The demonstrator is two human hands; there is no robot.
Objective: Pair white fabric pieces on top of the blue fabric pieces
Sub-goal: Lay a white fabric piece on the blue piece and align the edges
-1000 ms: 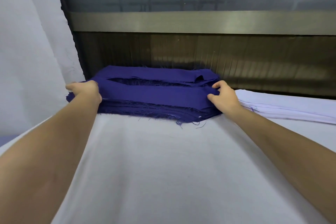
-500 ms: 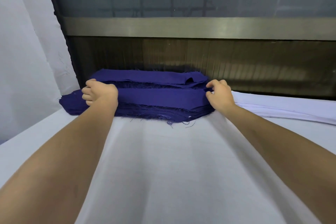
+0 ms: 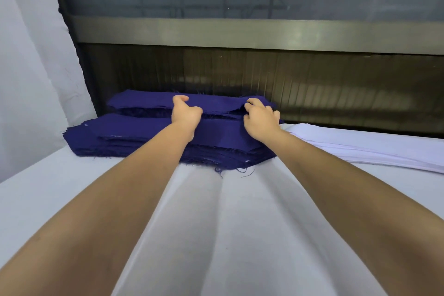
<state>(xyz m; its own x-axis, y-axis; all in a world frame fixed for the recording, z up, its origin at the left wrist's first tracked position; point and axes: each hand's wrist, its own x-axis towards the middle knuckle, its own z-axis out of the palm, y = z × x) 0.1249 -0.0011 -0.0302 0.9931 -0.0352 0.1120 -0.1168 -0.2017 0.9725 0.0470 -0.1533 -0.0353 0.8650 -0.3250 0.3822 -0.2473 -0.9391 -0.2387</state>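
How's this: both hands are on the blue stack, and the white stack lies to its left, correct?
No. The head view shows the white stack to the right of the blue stack, not its left. Both the left hand and the right hand are on the blue stack.

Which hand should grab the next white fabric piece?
Likely right. The right hand sits at the right end of the dark blue fabric pile, beside the flat white fabric stack; the left hand is at the pile's middle, farther away.
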